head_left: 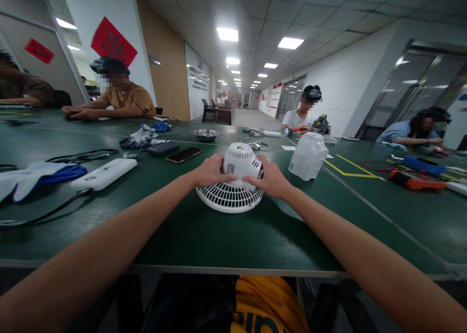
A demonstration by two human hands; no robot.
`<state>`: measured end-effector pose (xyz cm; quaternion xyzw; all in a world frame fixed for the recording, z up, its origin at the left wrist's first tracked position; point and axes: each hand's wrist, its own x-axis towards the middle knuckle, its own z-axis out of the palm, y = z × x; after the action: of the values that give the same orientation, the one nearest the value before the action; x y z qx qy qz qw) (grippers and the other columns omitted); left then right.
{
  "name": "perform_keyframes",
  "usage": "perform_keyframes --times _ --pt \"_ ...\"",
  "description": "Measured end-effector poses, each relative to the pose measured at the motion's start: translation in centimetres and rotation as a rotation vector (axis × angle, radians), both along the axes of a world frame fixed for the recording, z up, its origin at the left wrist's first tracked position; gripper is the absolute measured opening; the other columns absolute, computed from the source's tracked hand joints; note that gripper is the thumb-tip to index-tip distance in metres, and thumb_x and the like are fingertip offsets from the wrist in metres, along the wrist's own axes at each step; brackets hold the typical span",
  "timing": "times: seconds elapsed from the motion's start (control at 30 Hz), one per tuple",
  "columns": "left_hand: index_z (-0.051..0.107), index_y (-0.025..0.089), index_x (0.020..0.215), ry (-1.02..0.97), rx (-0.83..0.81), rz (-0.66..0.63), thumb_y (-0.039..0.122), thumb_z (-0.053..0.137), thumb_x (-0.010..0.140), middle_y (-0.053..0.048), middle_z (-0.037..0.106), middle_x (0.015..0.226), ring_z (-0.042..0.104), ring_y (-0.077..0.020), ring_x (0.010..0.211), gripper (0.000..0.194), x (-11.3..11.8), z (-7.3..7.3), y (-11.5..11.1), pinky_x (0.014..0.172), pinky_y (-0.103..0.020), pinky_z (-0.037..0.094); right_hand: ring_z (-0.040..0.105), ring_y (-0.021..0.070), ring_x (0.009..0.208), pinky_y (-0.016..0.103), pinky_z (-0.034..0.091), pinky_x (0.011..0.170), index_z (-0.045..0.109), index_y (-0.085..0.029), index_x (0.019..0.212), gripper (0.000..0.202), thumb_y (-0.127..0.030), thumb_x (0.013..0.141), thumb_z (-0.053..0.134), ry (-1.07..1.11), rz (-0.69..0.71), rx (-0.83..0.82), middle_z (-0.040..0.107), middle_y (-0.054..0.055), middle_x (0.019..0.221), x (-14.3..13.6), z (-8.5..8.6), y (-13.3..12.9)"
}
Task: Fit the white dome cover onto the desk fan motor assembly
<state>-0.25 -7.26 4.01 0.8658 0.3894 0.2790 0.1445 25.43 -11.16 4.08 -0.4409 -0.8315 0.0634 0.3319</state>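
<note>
A white fan head point(241, 160) rests grille-down on the green table in front of me, its round motor housing facing up. My left hand point(214, 171) is wrapped round the left side of the housing, thumb across its front. From the right, my right hand point(269, 176) grips the same housing, its thumb nearly meeting the other. Below both thumbs the slatted grille point(229, 199) spreads out against the tabletop. A white translucent plastic housing point(309, 157) stands apart, to the right of my right hand.
Left of my hands lie a phone point(184, 154), a dark box point(163, 148), a white power bank point(105, 173) with a cable, and gloves point(32, 175). A metal bowl point(206, 135) sits farther back. An orange multimeter point(416, 181) is at right. Several people sit around the table.
</note>
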Motion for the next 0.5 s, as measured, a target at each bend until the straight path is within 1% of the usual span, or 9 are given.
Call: perform_keyframes --times 0.13,0.23,0.33,0.5 --pt "0.06 0.017 0.129 0.001 -0.006 0.049 0.065 0.071 0.072 -0.018 0.063 0.127 0.057 -0.0388 0.119 0.076 0.22 -0.06 0.19 0.098 -0.051 0.044 0.067 0.0322 0.106 0.052 0.054 0.091 0.041 -0.02 0.137 0.07 -0.053 0.083 0.071 0.042 0.041 -0.082 0.066 0.014 0.122 0.37 0.06 0.29" --pt "0.063 0.015 0.125 -0.015 -0.009 0.034 0.062 0.072 0.071 -0.019 0.064 0.122 0.058 -0.039 0.116 0.072 0.37 -0.04 0.23 0.095 -0.05 0.046 0.066 0.0329 0.11 0.052 0.054 0.092 0.039 -0.021 0.14 0.075 -0.051 0.081 0.074 0.071 0.062 -0.121 0.064 0.014 0.126 0.61 -0.1 0.51" --pt "0.063 0.016 0.124 -0.055 -0.012 0.03 0.057 0.074 0.069 -0.016 0.066 0.117 0.06 -0.0377 0.115 0.069 0.4 -0.01 0.13 0.095 -0.048 0.046 0.066 0.0338 0.112 0.054 0.054 0.094 0.037 -0.021 0.142 0.079 -0.05 0.079 0.075 0.07 0.08 -0.139 0.063 0.015 0.129 0.69 -0.23 0.58" --pt "0.062 0.018 0.126 -0.061 -0.011 0.017 0.057 0.076 0.068 -0.016 0.065 0.122 0.059 -0.0372 0.117 0.071 0.23 -0.01 0.03 0.096 -0.048 0.046 0.062 0.0358 0.119 0.056 0.051 0.098 0.034 -0.02 0.143 0.085 -0.052 0.077 0.077 0.056 0.098 -0.116 0.059 0.016 0.135 0.79 -0.2 0.56"
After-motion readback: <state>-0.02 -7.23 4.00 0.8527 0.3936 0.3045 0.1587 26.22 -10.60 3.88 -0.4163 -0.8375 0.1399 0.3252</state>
